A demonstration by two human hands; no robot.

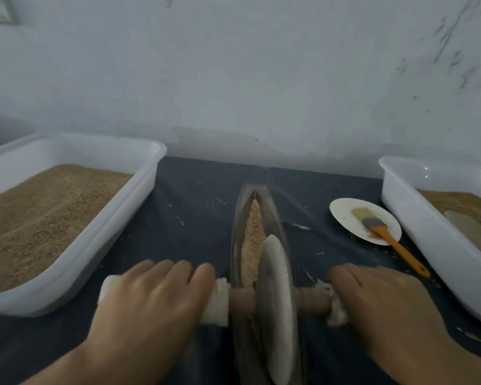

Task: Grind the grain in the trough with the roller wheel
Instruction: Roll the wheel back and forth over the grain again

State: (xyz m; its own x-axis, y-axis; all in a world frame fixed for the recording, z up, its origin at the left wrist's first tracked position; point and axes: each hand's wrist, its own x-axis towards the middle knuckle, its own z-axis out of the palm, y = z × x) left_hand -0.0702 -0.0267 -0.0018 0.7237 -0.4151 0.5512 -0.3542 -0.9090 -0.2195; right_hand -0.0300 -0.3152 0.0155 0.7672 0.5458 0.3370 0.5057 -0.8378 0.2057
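1. Both hands are on the roller wheel (275,307), which stands upright on its edge in the near half of the trough (272,215).
2. The left hand (153,298) lies over the cloth-wrapped left handle (215,301); its fingers are side by side and curled down over the wrap, gripping it.
3. The right hand (383,307) covers the wrapped right handle (335,304); its fingers are curled round that end, but whether they are spread or pressed together I cannot tell.
4. The bare wooden axle (243,297) shows on both sides of the wheel, between the wraps.
5. The grain (253,234) lies as a pale ridge along the trough's groove, from the far tip down to the wheel.
6. The trough sits mid-table on a dark cloth (195,218), pointing at the far edge by the wall.
7. Toward the left edge stands a white tub (139,190) filled with brown grain.
8. At the right edge is a second white tub (417,218), also holding grain.
9. Between the trough and the right tub lies a white plate (345,212); a brush (383,232) with an orange handle rests on it, the handle reaching off the near rim onto the cloth.
10. Loose grains dot the cloth around the trough.
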